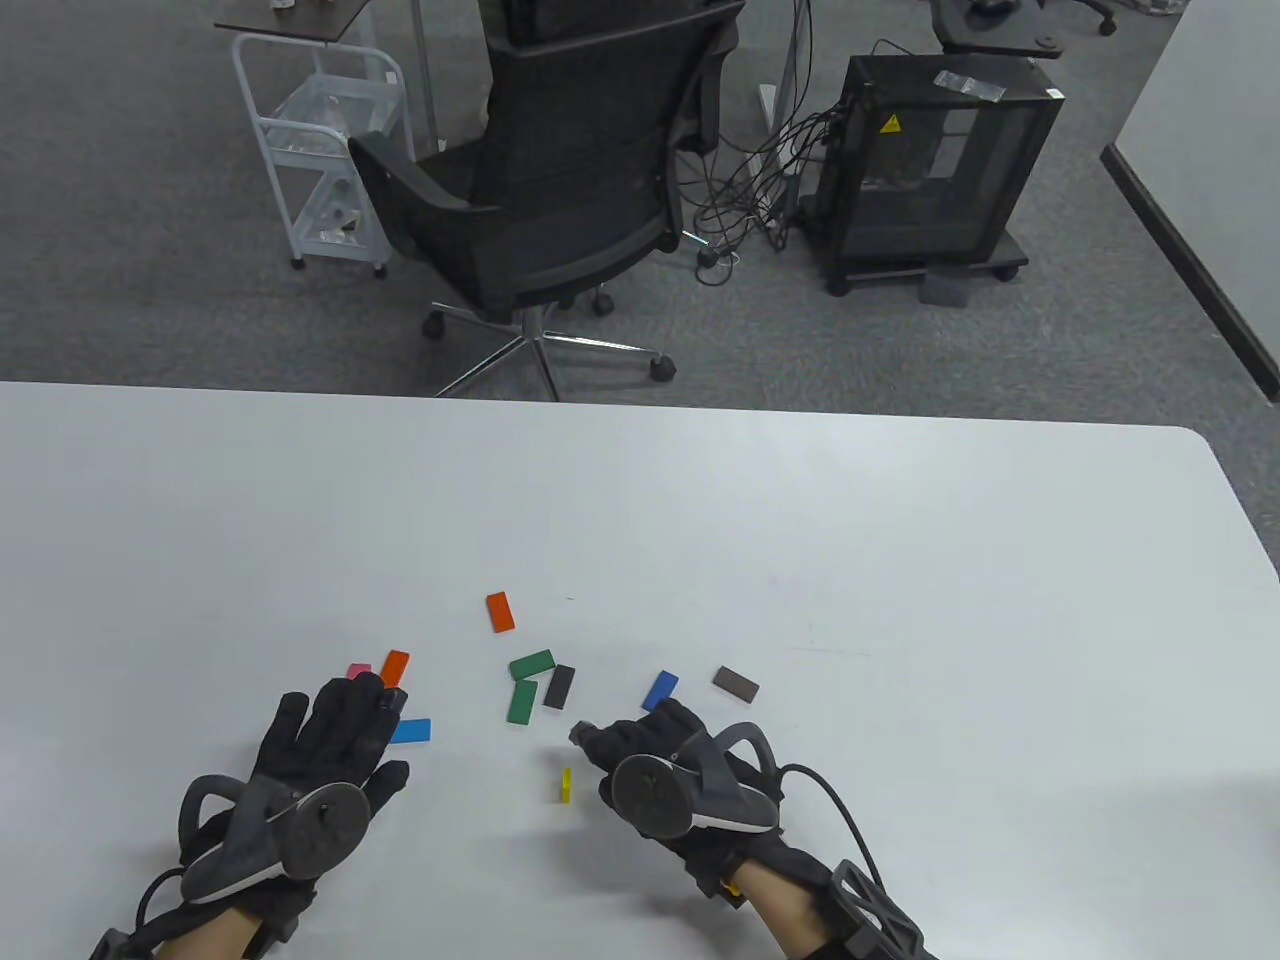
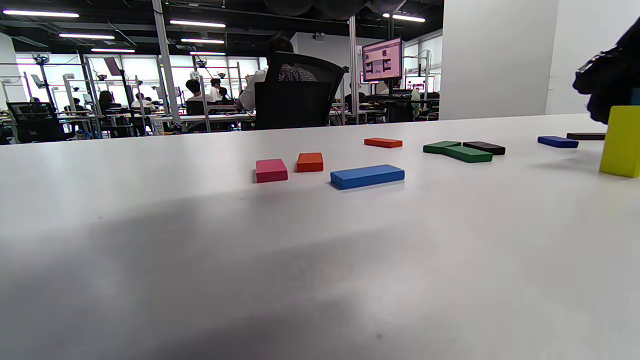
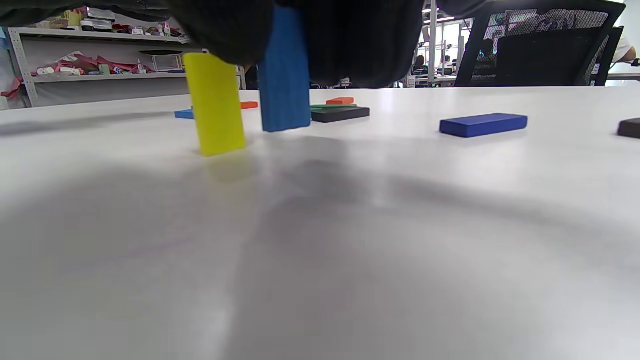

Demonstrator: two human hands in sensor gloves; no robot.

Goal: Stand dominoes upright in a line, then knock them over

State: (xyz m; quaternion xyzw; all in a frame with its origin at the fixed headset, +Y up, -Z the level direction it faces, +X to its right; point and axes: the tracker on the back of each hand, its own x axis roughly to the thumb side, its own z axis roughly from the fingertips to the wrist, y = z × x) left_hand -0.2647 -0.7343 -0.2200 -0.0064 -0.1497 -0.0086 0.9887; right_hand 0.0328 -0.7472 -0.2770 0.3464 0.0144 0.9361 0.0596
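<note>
A yellow domino (image 1: 566,785) (image 3: 216,102) stands upright on the white table (image 1: 900,600). Just right of it my right hand (image 1: 640,750) pinches a blue domino (image 3: 285,70) from above, holding it upright with its lower edge at the table; the table view hides this domino under the fingers. My left hand (image 1: 335,725) lies flat with fingers spread, holding nothing, beside a pink (image 1: 358,670), an orange (image 1: 395,667) and a light blue domino (image 1: 410,731). Flat further out lie an orange (image 1: 499,611), two green (image 1: 531,664), a black (image 1: 558,686), a blue (image 1: 660,690) and a brown domino (image 1: 736,684).
Beyond the table's far edge stand a black office chair (image 1: 560,190), a white wire cart (image 1: 320,150) and a black cabinet (image 1: 930,170) with cables. A cable (image 1: 850,820) runs from my right hand's tracker toward the wrist.
</note>
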